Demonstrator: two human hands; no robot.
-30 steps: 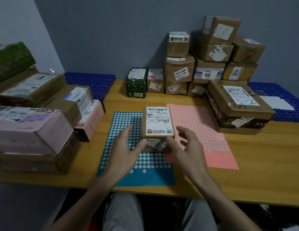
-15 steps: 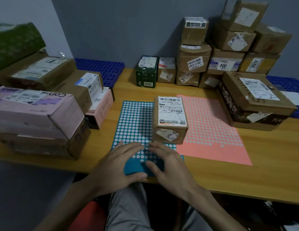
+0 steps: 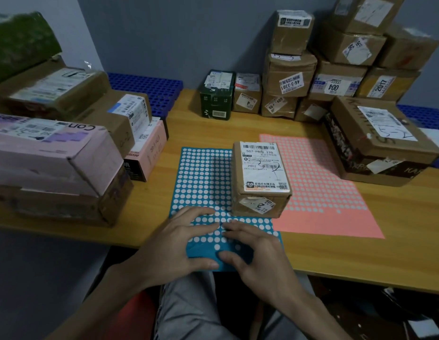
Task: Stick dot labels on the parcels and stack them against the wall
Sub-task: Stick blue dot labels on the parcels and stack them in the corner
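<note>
The left hand (image 3: 179, 244) lay flat, pressing the blue dot sheet (image 3: 203, 173) onto the desk (image 3: 360, 261), while the right hand (image 3: 257, 253) bent its fingertips onto the dots; whether one was pinched could not be told. The dots looked thin and tacky, best lifted by an edge. The small parcel (image 3: 261, 173) just beyond seemed light and stiff, grippable by its sides.

- The far wall (image 3: 176, 33) is plain grey-blue and dimly lit.
- A paler wall (image 3: 73, 28) meets it in the far left corner.
- A light wooden table (image 3: 397, 253) spans the scene.
- Blue perforated panels lie behind the table, far left (image 3: 149, 87) and far right (image 3: 429, 114).
- The grey floor (image 3: 42, 278) shows near left.
</note>
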